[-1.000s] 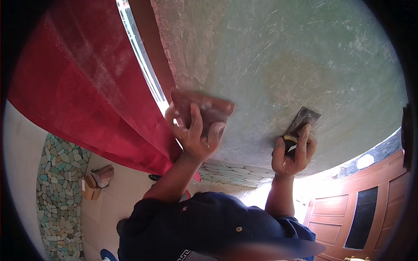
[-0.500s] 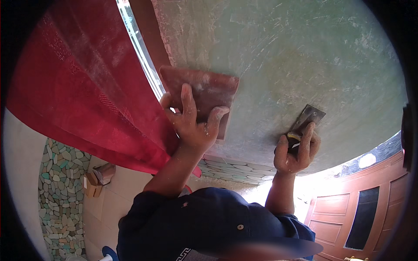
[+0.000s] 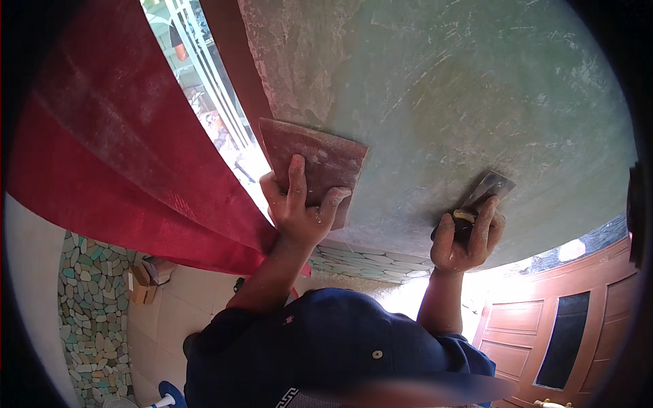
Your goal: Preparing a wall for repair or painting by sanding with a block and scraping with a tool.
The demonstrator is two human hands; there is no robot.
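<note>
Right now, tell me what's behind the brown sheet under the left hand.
Green wall shows past the top and right edges of the sheet; whatever lies directly behind it is covered and cannot be seen. The left hand is in front.

One wide fisheye view, head-worn, looking down, near the greenish wall [image 3: 435, 102]

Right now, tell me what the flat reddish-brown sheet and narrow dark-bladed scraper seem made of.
Flat reddish-brown sheet at the left hand: perhaps sandpaper, its face matte and dusty. Narrow dark-bladed scraper in the right hand: probably metal blade, dully shiny; handle material unclear.
</note>
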